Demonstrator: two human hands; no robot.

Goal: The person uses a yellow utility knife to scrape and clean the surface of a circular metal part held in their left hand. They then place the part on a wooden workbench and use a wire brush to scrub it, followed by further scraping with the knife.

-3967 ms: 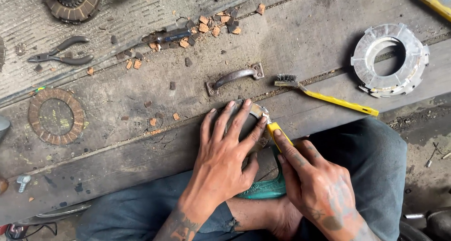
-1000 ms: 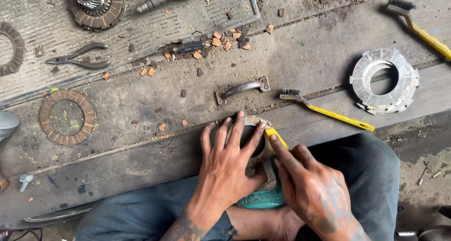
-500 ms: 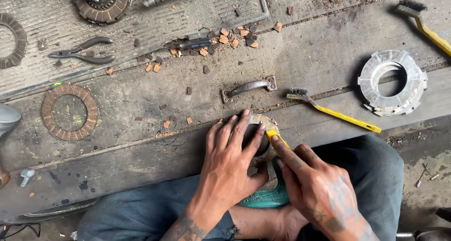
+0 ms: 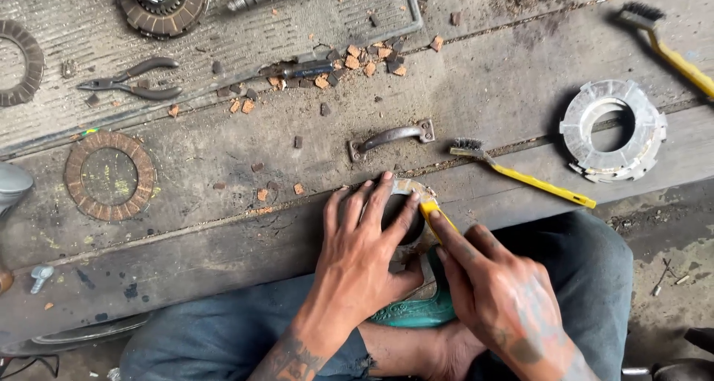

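Note:
My left hand (image 4: pixel 364 247) lies flat with spread fingers on a round metal clutch plate (image 4: pixel 413 189) at the front edge of the wooden board, covering most of it. My right hand (image 4: pixel 494 292) grips a yellow-handled knife (image 4: pixel 433 212), index finger along its back, with the blade end on the plate's rim at the upper right. Only a sliver of the rim shows past my fingertips.
A yellow wire brush (image 4: pixel 520 173) and a metal door handle (image 4: pixel 390 138) lie just beyond the plate. A silver ring-shaped clutch part (image 4: pixel 614 132) sits right. A brown friction disc (image 4: pixel 110 176), pliers (image 4: pixel 130 84), cork chips (image 4: pixel 357 60) and a second brush (image 4: pixel 669 43) lie farther off.
Both hands have stayed on the plate; the knife tip has shifted slightly along its rim. The view has drifted a little.

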